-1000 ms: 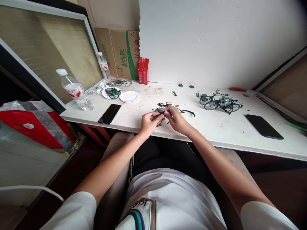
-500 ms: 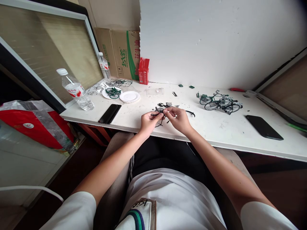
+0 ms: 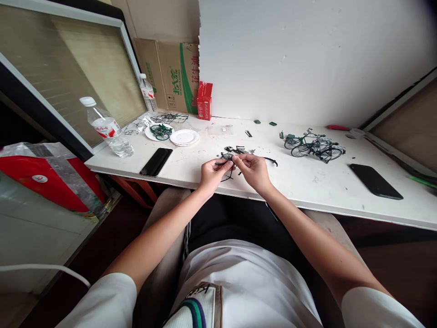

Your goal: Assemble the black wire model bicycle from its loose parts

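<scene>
Black plastic is what I find under inspection: a small spoked bicycle part (image 3: 227,156) sits at my fingertips, above the near-middle of the white table (image 3: 191,167). My left hand (image 3: 212,175) is narrow, thumb and forefinger pinched on the part from the left. My right hand (image 3: 253,171) is likewise narrow, its fingertips pinched on the same part from the right; the exact point of contact is hidden by my fingers. Loose dark pieces (image 3: 235,149) lie just beyond my hands, and a curved black piece (image 3: 271,160) shows to the right of them. Further right, model bicycles (image 3: 327,152) stand close together, with a flat black device (image 3: 375,181) near them. On my left, I record a phone (image 3: 157,161), two white plates (image 3: 185,138), the farther one bearing a green model bicycle (image 3: 161,132), and a water bottle (image 3: 107,128).
</scene>
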{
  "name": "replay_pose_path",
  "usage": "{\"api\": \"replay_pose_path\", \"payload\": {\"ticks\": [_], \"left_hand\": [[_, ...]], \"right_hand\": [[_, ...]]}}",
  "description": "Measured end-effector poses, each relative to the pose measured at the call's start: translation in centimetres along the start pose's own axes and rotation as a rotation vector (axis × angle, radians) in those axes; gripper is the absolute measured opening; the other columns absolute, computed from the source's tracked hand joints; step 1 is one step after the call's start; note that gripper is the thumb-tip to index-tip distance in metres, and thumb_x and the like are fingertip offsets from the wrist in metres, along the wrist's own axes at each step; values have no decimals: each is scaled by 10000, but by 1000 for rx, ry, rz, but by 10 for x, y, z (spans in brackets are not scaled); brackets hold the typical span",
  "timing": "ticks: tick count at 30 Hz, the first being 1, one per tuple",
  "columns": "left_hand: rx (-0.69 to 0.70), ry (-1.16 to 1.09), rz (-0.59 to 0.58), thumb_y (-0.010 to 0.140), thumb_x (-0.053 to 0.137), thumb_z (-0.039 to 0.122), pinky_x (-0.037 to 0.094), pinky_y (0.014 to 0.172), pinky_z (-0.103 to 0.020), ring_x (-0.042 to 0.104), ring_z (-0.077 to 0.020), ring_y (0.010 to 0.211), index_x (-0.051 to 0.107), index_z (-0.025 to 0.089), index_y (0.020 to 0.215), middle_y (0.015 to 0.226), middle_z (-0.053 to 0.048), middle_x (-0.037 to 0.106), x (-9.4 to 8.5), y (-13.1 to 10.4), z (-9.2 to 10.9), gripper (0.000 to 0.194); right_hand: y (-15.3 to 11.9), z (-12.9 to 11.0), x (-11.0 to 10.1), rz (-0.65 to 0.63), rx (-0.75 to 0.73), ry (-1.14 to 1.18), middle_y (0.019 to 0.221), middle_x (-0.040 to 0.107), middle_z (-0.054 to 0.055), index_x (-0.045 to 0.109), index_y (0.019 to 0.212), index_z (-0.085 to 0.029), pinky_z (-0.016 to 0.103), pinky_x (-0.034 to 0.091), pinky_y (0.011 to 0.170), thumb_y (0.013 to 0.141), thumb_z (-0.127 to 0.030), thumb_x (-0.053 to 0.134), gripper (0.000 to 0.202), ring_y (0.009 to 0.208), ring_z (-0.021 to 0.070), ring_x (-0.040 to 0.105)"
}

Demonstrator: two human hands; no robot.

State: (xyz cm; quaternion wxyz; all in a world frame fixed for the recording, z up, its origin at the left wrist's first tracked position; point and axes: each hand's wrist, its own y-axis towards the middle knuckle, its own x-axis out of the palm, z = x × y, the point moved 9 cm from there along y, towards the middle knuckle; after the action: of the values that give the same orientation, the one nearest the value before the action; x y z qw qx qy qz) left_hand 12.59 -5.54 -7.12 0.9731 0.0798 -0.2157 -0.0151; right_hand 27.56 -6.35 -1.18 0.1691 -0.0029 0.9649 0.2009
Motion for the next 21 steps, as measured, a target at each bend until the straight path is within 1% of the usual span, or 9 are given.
{"api": "replay_pose_path", "payload": {"ticks": [4, 9, 13, 17, 21], "left_hand": [[-30, -51, -3, 685, 992, 484, 600, 1020, -464, 816, -273, 914, 821, 140, 915, 923, -112, 839, 3, -3, -3, 448], [-50, -150, 11, 676, 1004, 459, 586, 1090, -475, 812, -249, 933, 829, 147, 914, 943, -85, 842, 7, -6, -7, 429], [-74, -183, 24, 670, 1010, 430, 589, 1097, -482, 808, -248, 948, 828, 152, 918, 956, -77, 841, 6, -6, -11, 415], [-99, -187, 33, 649, 1017, 439, 582, 1096, -487, 806, -261, 962, 826, 145, 934, 993, -92, 838, 6, -6, -11, 451], [-105, -181, 38, 641, 1020, 445, 575, 1094, -479, 802, -253, 947, 826, 144, 948, 995, -95, 836, 6, -7, -10, 472]], "right_hand": [[-4, -4, -2, 53, -22, -21, 669, 685, 44, 804, 858, -188, 332, 475, 622, 915, -722, 694, 548, 635, 189, 601], [-3, -8, -4, 42, -29, -61, 654, 679, 45, 815, 881, -184, 336, 471, 628, 915, -730, 686, 562, 652, 198, 603], [0, -9, -2, -9, -12, -66, 675, 686, 52, 796, 826, -199, 339, 466, 633, 913, -773, 655, 597, 676, 212, 608], [3, -9, -1, -41, -7, -45, 697, 678, 48, 767, 782, -185, 327, 457, 642, 928, -803, 604, 656, 685, 201, 594], [5, -4, -4, -20, 15, -54, 702, 674, 40, 815, 880, -165, 321, 463, 665, 962, -790, 562, 679, 710, 202, 604]]}}
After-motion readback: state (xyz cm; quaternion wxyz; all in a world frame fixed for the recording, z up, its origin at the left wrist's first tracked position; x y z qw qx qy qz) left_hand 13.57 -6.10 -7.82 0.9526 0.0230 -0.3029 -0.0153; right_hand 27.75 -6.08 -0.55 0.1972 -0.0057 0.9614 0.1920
